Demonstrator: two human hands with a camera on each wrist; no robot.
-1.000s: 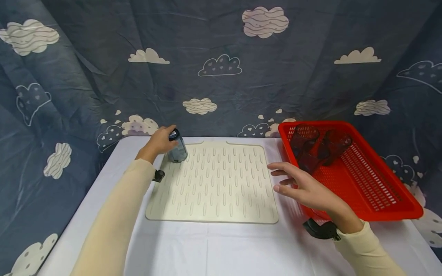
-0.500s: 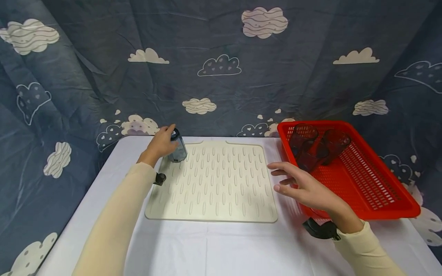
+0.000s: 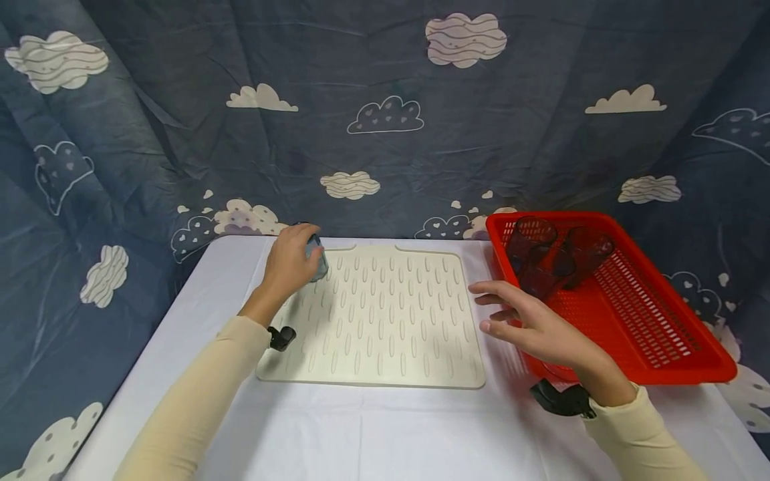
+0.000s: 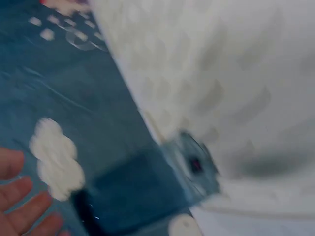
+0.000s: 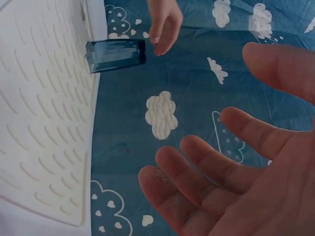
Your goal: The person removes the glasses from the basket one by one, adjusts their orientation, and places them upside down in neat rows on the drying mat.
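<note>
A bluish clear drinking glass (image 3: 321, 266) stands upright at the far left corner of a cream ribbed drying mat (image 3: 379, 321). My left hand (image 3: 293, 262) hides much of it in the head view. In the right wrist view, a gap shows between the left hand (image 5: 166, 22) and the glass (image 5: 115, 55). The left wrist view is blurred, with loose fingers (image 4: 29, 211) apart from the glass (image 4: 138, 191). My right hand (image 3: 535, 327) hovers palm inward beside the mat's right edge, fingers relaxed and holding nothing, in front of a red basket (image 3: 674, 327).
Several dark-looking glasses (image 3: 544, 270) lie together in the back left part of the basket, which stands on the table's right side. A white cloth covers the table (image 3: 361, 434). Behind it hangs a dark blue curtain (image 3: 385, 67) with cloud prints.
My left hand has moved off the glass's side, slightly right and nearer in the head view, now covering more of it. The glass stays in place. My right hand has barely moved.
</note>
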